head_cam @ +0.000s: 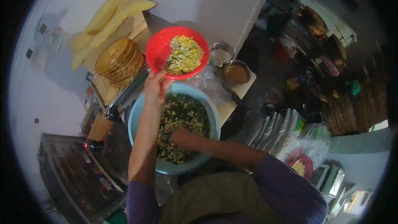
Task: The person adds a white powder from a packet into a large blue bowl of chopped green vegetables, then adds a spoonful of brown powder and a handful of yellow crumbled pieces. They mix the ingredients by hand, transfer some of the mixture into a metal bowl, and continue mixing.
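My left hand [156, 84] grips the near rim of a red plastic bowl [157, 48] and holds it up over the far side of a large light-blue basin [214, 115]. Chopped yellow and white food [186, 54], perhaps egg, lies mostly in the bowl's right half. In the basin is a mixture of chopped greens and pale crumbly bits [186, 109]. My right hand [182, 138] reaches in from the right and is sunk into this mixture. Its fingers are hidden, so I cannot tell whether they hold anything.
Left of the red bowl stands a stack of thin round flatbreads [121, 62] beside a yellow cloth [108, 18]. Two metal bowls [221, 53] [237, 72] and a clear plastic bag [206, 87] sit to the right. White sacks [276, 137] and a pink bowl [303, 166] are farther right.
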A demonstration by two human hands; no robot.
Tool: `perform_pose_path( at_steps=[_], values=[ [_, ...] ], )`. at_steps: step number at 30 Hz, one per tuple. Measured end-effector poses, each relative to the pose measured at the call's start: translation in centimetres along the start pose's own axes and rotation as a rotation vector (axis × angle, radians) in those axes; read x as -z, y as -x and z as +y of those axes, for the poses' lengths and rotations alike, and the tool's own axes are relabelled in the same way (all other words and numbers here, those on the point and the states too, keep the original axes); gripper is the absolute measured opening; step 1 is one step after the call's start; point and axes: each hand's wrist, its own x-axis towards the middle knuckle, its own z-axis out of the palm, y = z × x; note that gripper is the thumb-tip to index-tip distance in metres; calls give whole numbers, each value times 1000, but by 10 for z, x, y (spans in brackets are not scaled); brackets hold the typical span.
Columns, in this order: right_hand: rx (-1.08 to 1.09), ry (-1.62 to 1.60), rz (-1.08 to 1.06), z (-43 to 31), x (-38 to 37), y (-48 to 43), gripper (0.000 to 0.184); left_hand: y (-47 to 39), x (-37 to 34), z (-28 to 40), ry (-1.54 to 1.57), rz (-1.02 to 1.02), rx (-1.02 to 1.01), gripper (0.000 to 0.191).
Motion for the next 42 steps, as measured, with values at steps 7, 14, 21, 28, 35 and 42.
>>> perform_pose_path(
  at_steps=[7,14,21,28,35,42],
  values=[
    [63,-317,155,-96,-44,-52,31,16,-14,14,93,-92,77,30],
    [149,-833,283,-145,-69,-61,48,14,-1,-21,93,-37,184,33],
    [229,-735,118,-151,-26,-23,62,9,-7,-31,167,37,274,35],
    [327,-937,161,-154,-15,-7,55,14,-35,-28,46,85,250,38],
    [421,-632,348,-153,-24,-16,43,40,-51,-2,-3,94,96,33],
    [295,-207,49,-171,21,-1,17,41,3,90,-178,44,-30,19]
  ],
)
